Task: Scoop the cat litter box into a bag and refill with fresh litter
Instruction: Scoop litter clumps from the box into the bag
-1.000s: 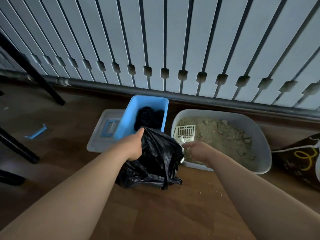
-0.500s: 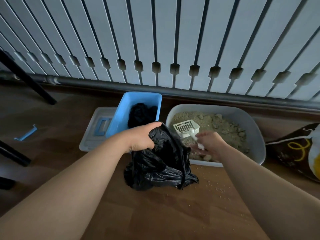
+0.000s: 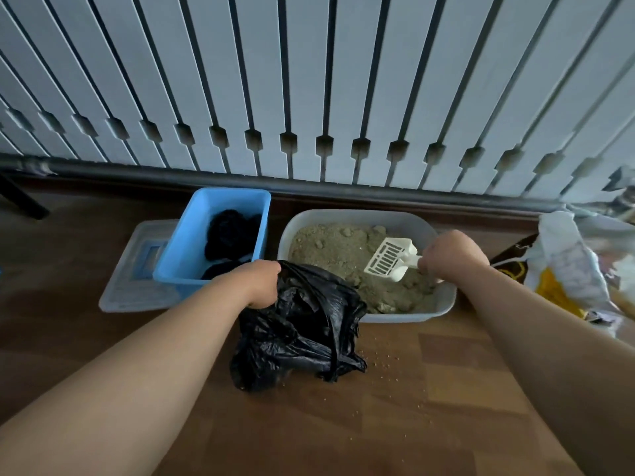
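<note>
Nearest, the wooden floor shows between the two forearms, sprinkled with loose grains just right of the black bag. The bag sits crumpled on the floor, and its top rises in front of the near left corner of the litter box. The left grip is closed on the bag's upper edge, fingers curled into the plastic, and holds it up. The right grip is a closed fist round the handle of the white slotted scoop and hovers at the box's right end. The scoop's head points left over the right half of the sandy litter; I cannot tell whether it touches the surface. Clumps lie along the far side of the litter. Left of the box, across a narrow gap, a blue bin holds something black and stands on a clear flat lid that sticks out to its left. On the right, a printed sack lies near the box's right end, leaving little floor there. Behind everything a dark pipe runs along the floor's far edge under a white slatted panel.
</note>
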`<state>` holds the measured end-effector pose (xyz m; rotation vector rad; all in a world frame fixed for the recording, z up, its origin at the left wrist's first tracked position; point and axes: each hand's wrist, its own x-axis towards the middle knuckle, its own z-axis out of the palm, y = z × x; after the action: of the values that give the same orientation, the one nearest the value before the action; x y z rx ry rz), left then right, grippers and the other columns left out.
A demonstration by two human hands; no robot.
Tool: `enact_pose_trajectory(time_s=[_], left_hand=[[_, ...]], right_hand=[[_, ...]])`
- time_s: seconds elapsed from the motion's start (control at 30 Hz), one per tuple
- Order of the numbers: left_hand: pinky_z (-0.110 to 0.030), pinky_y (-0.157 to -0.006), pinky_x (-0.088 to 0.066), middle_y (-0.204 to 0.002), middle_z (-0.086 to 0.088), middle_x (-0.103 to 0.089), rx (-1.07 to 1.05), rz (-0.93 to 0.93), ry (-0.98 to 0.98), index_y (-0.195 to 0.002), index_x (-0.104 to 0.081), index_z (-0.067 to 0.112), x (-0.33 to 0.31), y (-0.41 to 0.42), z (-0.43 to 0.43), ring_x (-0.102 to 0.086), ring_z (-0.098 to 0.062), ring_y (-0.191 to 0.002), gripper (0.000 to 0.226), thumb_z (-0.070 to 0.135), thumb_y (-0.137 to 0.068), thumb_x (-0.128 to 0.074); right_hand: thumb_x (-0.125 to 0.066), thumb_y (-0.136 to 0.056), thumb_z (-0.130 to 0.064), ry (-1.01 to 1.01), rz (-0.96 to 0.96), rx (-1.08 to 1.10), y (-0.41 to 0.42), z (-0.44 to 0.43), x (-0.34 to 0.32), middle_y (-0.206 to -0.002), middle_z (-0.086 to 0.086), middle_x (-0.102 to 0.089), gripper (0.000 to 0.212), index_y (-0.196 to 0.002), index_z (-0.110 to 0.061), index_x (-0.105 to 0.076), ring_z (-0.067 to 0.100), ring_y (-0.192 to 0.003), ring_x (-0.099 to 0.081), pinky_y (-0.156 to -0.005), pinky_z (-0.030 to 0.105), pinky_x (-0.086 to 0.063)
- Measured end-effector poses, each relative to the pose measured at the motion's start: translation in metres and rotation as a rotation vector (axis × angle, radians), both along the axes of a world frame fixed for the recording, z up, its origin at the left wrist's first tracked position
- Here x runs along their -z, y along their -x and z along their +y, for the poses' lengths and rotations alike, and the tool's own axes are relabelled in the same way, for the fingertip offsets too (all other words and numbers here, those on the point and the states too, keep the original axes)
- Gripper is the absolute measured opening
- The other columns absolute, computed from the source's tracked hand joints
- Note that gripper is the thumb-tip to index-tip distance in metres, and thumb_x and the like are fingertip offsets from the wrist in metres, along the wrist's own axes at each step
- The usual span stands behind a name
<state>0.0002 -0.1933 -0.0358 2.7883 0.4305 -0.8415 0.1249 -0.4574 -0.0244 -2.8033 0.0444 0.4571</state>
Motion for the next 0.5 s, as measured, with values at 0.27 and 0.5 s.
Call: enact_pose_trajectory(time_s=[0.27, 0.5], left_hand=[[-0.036, -0.064, -0.049, -0.136, -0.013, -0.035, -0.006, -0.06, -0.191, -0.102, -0.046, 0.013, 0.018, -0.002, 0.01, -0.058, -0.025, -0.074, 0.013, 0.007, -0.09, -0.046], [-0.034, -0.059, -0.042, -0.132, -0.01, -0.037, -0.015, -0.131, -0.17, -0.101, -0.042, 0.014, 0.034, -0.013, 0.012, -0.056, -0.025, -0.075, 0.012, 0.01, -0.09, -0.047]], right_hand=[[-0.056, -0.083, -0.007, 0.126, -0.033, -0.068, 0.011, 0.02, 0.014, -0.072, 0.001, -0.06, 0.01, -0.075, -0.012, -0.057, 0.016, -0.059, -0.056, -0.046, 0.023, -0.038], [-0.055, -0.084, -0.005, 0.006, 0.048, 0.0, -0.002, 0.036, 0.056, -0.066, 0.003, -0.059, 0.017, -0.068, -0.009, -0.054, 0.017, -0.054, -0.053, -0.045, 0.022, -0.035]])
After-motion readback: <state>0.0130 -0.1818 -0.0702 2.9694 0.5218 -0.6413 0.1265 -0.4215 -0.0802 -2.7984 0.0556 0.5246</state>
